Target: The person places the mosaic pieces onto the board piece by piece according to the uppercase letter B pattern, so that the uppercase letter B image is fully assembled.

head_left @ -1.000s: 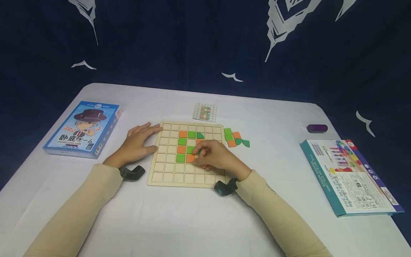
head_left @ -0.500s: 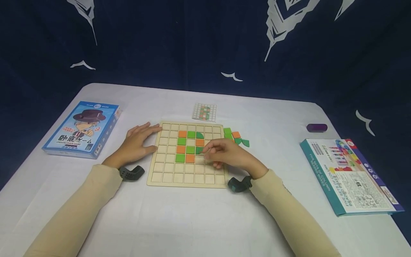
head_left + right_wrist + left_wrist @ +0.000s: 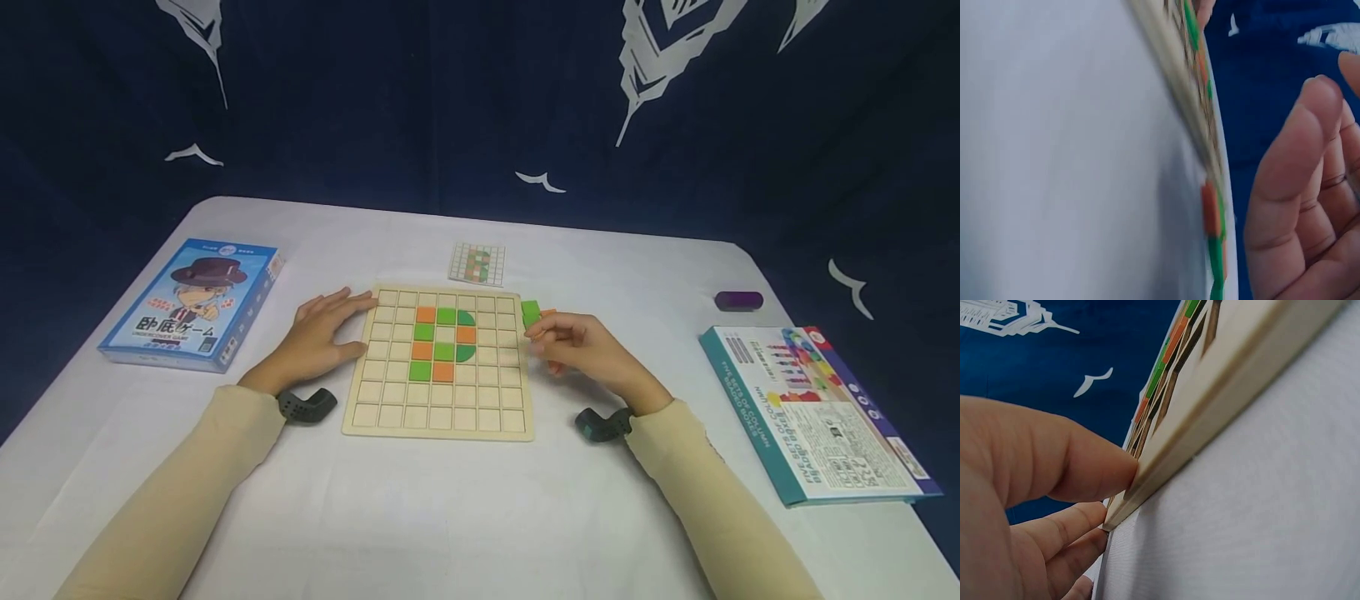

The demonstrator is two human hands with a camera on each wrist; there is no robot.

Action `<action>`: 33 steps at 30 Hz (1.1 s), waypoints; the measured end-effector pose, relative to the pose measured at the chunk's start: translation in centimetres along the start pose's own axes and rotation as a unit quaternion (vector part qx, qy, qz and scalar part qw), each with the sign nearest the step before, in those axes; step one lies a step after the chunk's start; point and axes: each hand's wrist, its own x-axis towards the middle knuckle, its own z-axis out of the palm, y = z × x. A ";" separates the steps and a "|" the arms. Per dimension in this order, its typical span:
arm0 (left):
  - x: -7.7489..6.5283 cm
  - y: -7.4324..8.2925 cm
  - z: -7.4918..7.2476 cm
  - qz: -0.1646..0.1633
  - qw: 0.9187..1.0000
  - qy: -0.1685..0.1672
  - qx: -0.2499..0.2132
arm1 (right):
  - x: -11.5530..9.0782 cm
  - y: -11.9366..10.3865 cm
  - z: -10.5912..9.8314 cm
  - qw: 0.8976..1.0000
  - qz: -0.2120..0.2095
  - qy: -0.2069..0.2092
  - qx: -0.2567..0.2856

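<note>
A wooden grid board lies on the white table, with orange and green square tiles and two dark green quarter-round tiles set in its middle cells. My left hand rests at the board's left side, fingers extended, thumb touching the edge. Beyond the board's right edge, my right hand hovers over a small pile of loose tiles, fingers loosely bent. Nothing shows between its thumb and fingers. Green square tiles peek out past the fingertips; the hand hides most of the pile.
A small pattern card lies behind the board. At the left is a blue game box; at the right, a white and teal box with a purple cylindrical object behind it. A dark curtain hangs behind the table.
My right hand has drawn back rightward from the board to the loose tiles, uncovering a dark green quarter-round tile in its cell. My left hand has stayed in place.
</note>
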 end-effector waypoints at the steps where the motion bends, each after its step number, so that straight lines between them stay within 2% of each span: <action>1: 0.0 0.0 0.0 0.000 1.000 0.000 0.000 | -0.1 0.3 -0.4 1.000 0.003 0.008 -0.004; 7: -0.2 0.0 0.1 0.001 1.000 0.003 0.002 | -0.9 1.7 -2.4 0.998 0.017 0.051 -0.015; 14: -0.1 -0.4 0.2 0.013 1.000 0.012 0.005 | -1.5 3.1 -3.9 0.994 -0.014 0.101 -0.042; 23: -0.1 -0.3 0.3 0.014 1.000 0.008 0.008 | -1.6 4.6 -4.5 0.992 -0.033 0.123 -0.018; 27: -0.2 -0.1 0.2 0.013 1.000 0.006 0.008 | -1.4 4.8 -4.5 0.990 -0.028 0.135 -0.034; 33: -0.2 0.0 0.1 0.015 1.000 0.009 0.010 | -1.2 4.9 -4.4 0.986 -0.001 0.142 -0.087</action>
